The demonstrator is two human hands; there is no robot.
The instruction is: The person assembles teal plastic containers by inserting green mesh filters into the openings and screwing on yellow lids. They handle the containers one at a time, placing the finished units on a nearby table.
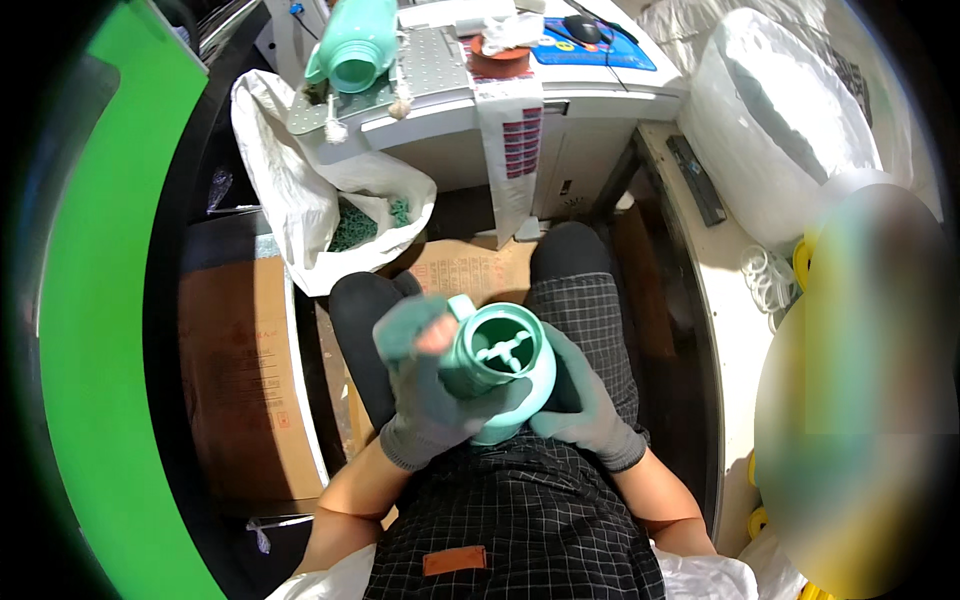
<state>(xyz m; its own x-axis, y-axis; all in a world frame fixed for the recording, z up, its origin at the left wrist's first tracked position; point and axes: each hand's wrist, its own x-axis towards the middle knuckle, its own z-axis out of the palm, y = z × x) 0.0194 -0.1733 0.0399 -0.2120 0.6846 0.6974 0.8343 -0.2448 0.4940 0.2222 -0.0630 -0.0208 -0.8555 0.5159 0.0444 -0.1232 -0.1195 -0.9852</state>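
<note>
A teal plastic jug (540, 385) with a loop handle stands between my thighs, its round mouth facing up. Pale green crossed bars show inside the mouth. My left hand (435, 395), in a grey and teal glove, wraps the jug's near left side. Its upper fingers are raised beside the handle and blurred, with one bare fingertip showing. On the other side, my right hand (585, 400), gloved too, grips the jug's lower right wall. The jug's base is partly hidden by the hands and the dark checked apron (510, 520).
Ahead, another teal jug (358, 50) lies on a perforated metal plate (435, 70). A white sack (270, 140) holds green scraps. Labels on a strip (510, 190) hang from the desk. Cardboard (235, 390) is at left; a bench (715, 290) with white rings (768, 280) is right.
</note>
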